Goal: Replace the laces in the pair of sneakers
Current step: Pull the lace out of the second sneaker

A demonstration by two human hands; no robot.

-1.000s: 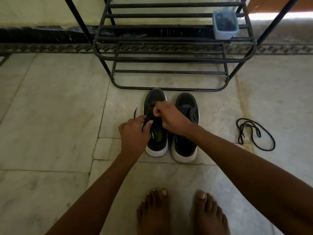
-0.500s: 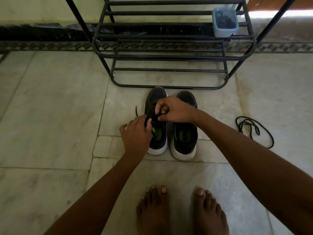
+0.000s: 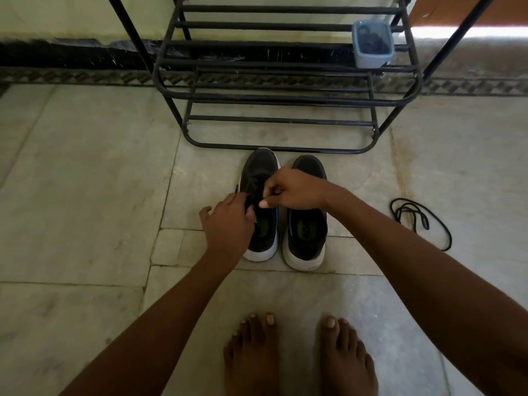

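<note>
Two black sneakers with white soles stand side by side on the floor, toes pointing away from me. The left sneaker (image 3: 261, 172) has a black lace in its eyelets. The right sneaker (image 3: 307, 238) shows no lace. My left hand (image 3: 228, 221) rests on the left sneaker's tongue area and pinches the lace there. My right hand (image 3: 294, 190) reaches across both shoes, its fingers pinched on the same lace over the left sneaker. A lace end (image 3: 236, 188) sticks out to the shoe's left. A loose black lace (image 3: 420, 218) lies coiled on the floor to the right.
A black metal shoe rack (image 3: 285, 95) stands just beyond the sneakers, with a small blue plastic tub (image 3: 373, 44) on its shelf at the right. My bare feet (image 3: 300, 352) are on the marble floor (image 3: 85, 195) close behind the shoes.
My right hand has moved up and to the right over the left sneaker, uncovering the right sneaker's opening. My left hand stays on the left shoe.
</note>
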